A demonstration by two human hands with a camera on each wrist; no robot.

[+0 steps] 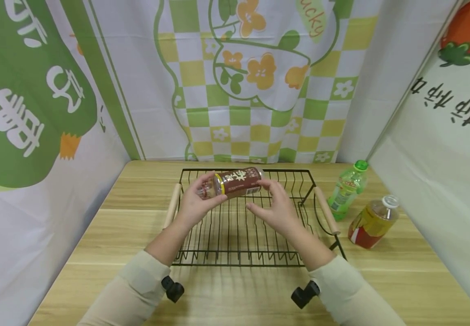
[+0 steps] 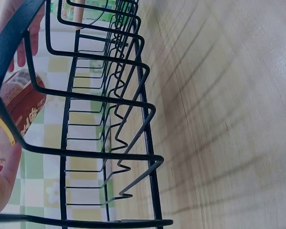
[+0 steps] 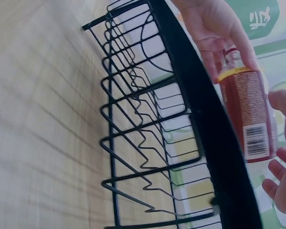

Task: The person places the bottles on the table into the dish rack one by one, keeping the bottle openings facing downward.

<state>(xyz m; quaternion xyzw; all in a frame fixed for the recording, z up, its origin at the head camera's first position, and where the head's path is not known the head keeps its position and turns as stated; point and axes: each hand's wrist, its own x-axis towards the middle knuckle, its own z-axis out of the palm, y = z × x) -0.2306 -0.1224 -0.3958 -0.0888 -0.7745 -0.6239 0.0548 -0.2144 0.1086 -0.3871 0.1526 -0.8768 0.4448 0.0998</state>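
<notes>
A clear plastic bottle with a maroon label (image 1: pixel 241 181) lies on its side in the air above a black wire dish rack (image 1: pixel 239 251). My left hand (image 1: pixel 192 203) grips it around the neck and shoulder, thumb along the near side. At the bottle's base is my right hand (image 1: pixel 277 210), its fingers loosely spread and the fingertips right at the bottom edge. In the right wrist view the label's barcode (image 3: pixel 256 140) faces the camera, and the left hand (image 3: pixel 212 24) holds the neck end. The bottle (image 2: pixel 26 102) shows behind the rack's wires in the left wrist view.
Wooden handles (image 1: pixel 326 210) flank the rack on both sides. Right of it stand a green bottle (image 1: pixel 346 190) and a bottle with a yellow and red label (image 1: pixel 373 222). Printed cloth (image 1: pixel 239 131) hangs along the wooden table's (image 1: pixel 108 244) back and sides.
</notes>
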